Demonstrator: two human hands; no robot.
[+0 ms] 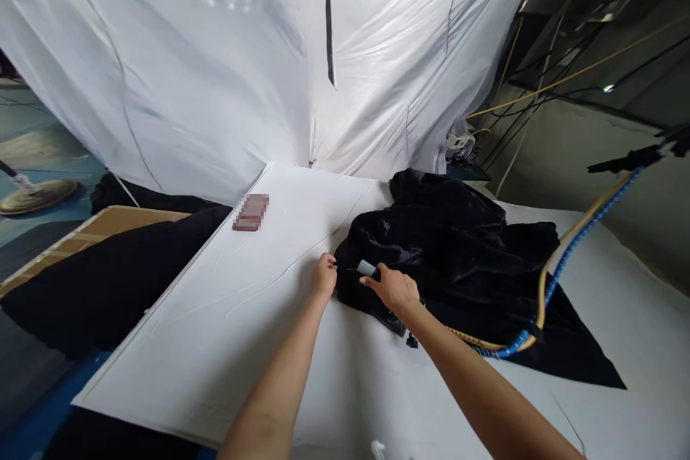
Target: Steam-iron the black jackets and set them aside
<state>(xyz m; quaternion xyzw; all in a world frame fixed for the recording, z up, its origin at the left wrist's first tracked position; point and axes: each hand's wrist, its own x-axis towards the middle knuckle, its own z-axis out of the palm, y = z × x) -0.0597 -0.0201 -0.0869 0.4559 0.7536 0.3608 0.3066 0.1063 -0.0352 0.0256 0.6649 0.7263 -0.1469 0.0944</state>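
A crumpled black garment (453, 244) lies on the white-covered table (242, 316), right of centre. My left hand (324, 274) is closed on the garment's near left edge. My right hand (392, 286) rests on the black cloth just beside it, fingers wrapped round a small light-coloured object (367, 268) that I cannot make out. A dark tool part (396, 323) shows under my right wrist. A blue and yellow hose (560, 266) runs from that spot up to the right.
A small reddish flat item (251, 212) lies on the table at the far left. White sheeting (242, 65) hangs behind. Black cloth (102, 280) over a cardboard board (80, 237) sits left of the table. Cables and a dark stand (625, 158) are on the right.
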